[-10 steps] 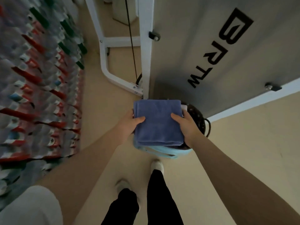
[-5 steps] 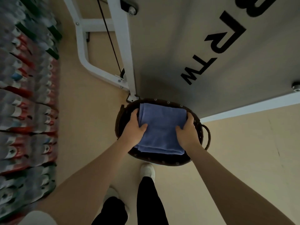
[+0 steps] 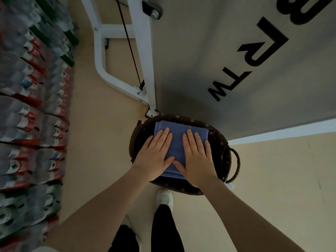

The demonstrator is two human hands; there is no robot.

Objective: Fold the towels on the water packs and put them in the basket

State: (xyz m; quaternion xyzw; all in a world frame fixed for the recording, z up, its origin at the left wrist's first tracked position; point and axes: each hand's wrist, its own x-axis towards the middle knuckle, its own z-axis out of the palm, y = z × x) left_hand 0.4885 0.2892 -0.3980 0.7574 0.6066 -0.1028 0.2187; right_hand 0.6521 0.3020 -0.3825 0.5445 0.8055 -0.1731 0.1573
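Folded blue terry towel [image 3: 179, 137] laid in round dark woven basket [image 3: 221, 148], pressed flat by left hand [image 3: 154, 155] and right hand [image 3: 197, 157], fingers straight, nothing gripped, shrink-wrapped water packs [image 3: 31, 110] blurred, basket's near rim partly hidden by wrists.

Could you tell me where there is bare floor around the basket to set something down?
Bare floor lies between the water packs and the basket, and right of its handle. The basket is crowded: both hands, left hand and right hand, press the blue towel.
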